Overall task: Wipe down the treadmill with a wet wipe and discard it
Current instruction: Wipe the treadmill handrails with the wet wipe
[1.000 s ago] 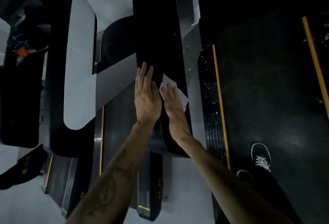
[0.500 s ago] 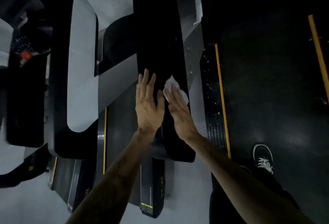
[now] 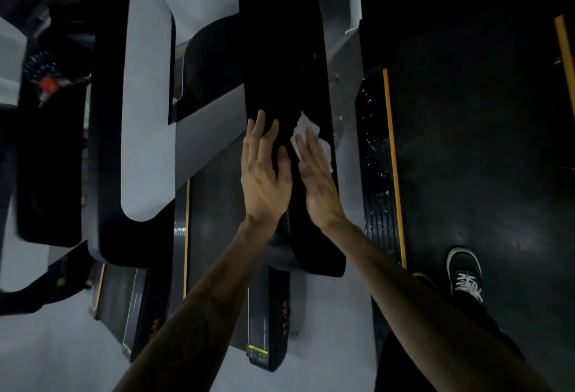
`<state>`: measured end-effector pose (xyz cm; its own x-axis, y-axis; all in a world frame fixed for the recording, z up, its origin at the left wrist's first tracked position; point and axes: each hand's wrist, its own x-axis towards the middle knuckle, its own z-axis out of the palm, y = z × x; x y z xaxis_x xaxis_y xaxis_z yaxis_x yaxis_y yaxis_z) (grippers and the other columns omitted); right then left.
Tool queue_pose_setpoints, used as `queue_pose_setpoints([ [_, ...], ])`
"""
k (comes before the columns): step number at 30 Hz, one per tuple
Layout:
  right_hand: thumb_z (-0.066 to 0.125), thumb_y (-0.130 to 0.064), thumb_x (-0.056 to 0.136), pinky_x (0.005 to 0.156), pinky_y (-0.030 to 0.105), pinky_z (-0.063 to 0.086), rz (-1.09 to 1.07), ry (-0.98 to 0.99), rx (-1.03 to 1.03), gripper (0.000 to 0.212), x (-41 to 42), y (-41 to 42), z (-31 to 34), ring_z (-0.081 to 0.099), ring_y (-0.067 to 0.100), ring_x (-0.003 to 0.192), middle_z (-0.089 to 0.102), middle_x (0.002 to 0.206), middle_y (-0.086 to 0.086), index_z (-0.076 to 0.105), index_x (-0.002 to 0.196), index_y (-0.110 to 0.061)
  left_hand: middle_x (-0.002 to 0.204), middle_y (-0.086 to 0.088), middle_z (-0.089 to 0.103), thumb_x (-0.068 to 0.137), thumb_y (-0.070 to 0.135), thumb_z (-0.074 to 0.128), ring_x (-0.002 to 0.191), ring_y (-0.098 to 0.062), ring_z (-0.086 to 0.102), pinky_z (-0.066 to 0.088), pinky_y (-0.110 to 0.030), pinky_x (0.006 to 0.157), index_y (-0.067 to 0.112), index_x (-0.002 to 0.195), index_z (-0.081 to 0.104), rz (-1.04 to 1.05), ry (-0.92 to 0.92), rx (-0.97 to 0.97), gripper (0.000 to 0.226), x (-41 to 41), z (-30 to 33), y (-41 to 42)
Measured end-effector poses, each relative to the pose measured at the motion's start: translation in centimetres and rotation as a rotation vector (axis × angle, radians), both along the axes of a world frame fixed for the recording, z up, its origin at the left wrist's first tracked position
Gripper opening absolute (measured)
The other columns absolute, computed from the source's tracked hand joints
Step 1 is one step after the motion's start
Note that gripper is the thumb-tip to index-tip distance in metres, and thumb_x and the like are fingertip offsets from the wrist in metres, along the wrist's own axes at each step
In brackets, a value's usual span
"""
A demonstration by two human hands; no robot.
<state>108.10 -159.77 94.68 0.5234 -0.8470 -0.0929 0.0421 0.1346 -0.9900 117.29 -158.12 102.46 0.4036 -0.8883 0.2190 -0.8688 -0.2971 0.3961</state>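
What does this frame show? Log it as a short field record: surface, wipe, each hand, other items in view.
surface: black treadmill handrail, long and dark, running away from the camera
wipe: white wet wipe, crumpled, flat against the handrail
right hand: right hand, fingers straight, pressing the wipe onto the handrail
left hand: left hand, fingers straight, resting on the handrail's left side, not touching the wipe
other: black shoe with white laces on the treadmill belt at right
task stage: wiping; wipe not yet discarded

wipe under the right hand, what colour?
White wipe, pressed flat by the right hand; head view.
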Motion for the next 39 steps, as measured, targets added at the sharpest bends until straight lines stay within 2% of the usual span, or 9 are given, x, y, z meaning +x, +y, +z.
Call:
queue_pose_setpoints([
  [3,0.023,-0.045,0.112,0.129,0.049,0.0,0.028,0.026,0.177,0.05,-0.5,-0.6,-1.5,-0.011,-0.004,0.154,-0.008,0.171,-0.015,0.004,0.159,-0.046,0.164,-0.008,0.037,0.102,0.018,0.049,0.156,-0.025,0.026,0.033,-0.054,0.121,0.007,0.148,0.052,-0.008,0.004,-0.003,0.047,-0.1,0.0,0.0],
  [5,0.023,-0.048,0.111,0.13,0.047,0.001,0.025,0.038,0.221,0.05,-1.3,1.0,-1.6,-0.01,-0.004,0.154,-0.008,0.171,-0.016,0.0,0.155,-0.05,0.164,-0.008,0.037,0.102,0.018,0.05,0.156,-0.025,0.026,0.033,-0.054,0.121,0.008,0.148,0.052,-0.007,0.005,-0.006,0.048,-0.1,0.1,0.0],
  [11,0.027,-0.03,0.112,0.13,0.041,-0.003,-0.019,-0.002,0.032,0.052,-1.0,3.0,-0.7,-0.007,0.007,0.158,0.002,0.173,-0.008,0.02,0.164,-0.023,0.163,-0.009,0.039,0.1,0.013,0.054,0.155,-0.028,0.028,0.031,-0.05,0.123,0.005,0.146,0.054,0.002,0.006,-0.022,0.047,-0.2,0.2,0.0],
  [14,0.022,-0.04,0.111,0.129,0.042,-0.005,0.001,0.019,0.019,0.055,0.1,-0.1,-0.5,-0.01,0.004,0.157,-0.003,0.172,-0.008,0.014,0.164,-0.029,0.163,-0.011,0.039,0.099,0.01,0.054,0.155,-0.029,0.028,0.031,-0.049,0.123,0.004,0.145,0.054,-0.003,0.004,-0.019,0.046,-0.3,0.3,-0.1],
  [19,0.023,-0.059,0.105,0.129,0.048,-0.002,0.001,0.044,0.275,0.069,-0.4,0.8,-1.7,-0.013,-0.003,0.154,-0.013,0.171,-0.015,-0.005,0.164,-0.035,0.163,-0.009,0.039,0.1,0.015,0.052,0.155,-0.027,0.029,0.03,-0.046,0.124,0.005,0.144,0.055,0.009,0.004,-0.009,0.045,-0.5,0.6,-0.3],
  [26,0.024,-0.051,0.109,0.127,0.058,-0.001,-0.005,0.057,0.012,0.056,-0.3,1.7,-1.8,-0.013,0.008,0.157,-0.011,0.171,-0.014,-0.004,0.157,-0.05,0.163,-0.009,0.039,0.101,0.013,0.052,0.155,-0.027,0.028,0.03,-0.048,0.124,0.005,0.144,0.055,0.014,0.0,-0.002,0.044,-0.6,0.6,-0.2],
  [30,0.027,-0.055,0.108,0.129,0.051,-0.001,-0.004,0.017,0.181,0.06,-0.1,-0.7,-2.6,-0.013,-0.002,0.154,-0.012,0.171,-0.016,-0.004,0.159,-0.046,0.164,-0.007,0.038,0.102,0.015,0.051,0.155,-0.026,0.027,0.029,-0.046,0.125,0.007,0.145,0.054,0.012,0.006,-0.006,0.044,-0.4,0.5,-0.2],
  [34,0.03,-0.054,0.107,0.13,0.047,-0.003,-0.015,0.029,0.311,0.069,-1.1,2.6,-2.7,-0.013,-0.007,0.152,-0.011,0.171,-0.015,-0.004,0.164,-0.034,0.164,-0.006,0.038,0.102,0.015,0.051,0.155,-0.025,0.027,0.029,-0.046,0.124,0.008,0.145,0.054,0.012,0.008,-0.005,0.044,-0.4,0.6,-0.2],
  [39,0.025,-0.047,0.109,0.127,0.045,-0.012,0.037,0.009,0.096,0.054,-1.1,2.0,-1.4,-0.015,0.004,0.156,-0.014,0.171,-0.011,-0.005,0.155,-0.049,0.163,-0.008,0.039,0.102,0.014,0.051,0.154,-0.027,0.029,0.033,-0.05,0.122,0.007,0.144,0.055,0.019,-0.008,-0.01,0.043,-0.5,0.5,-0.1],
])
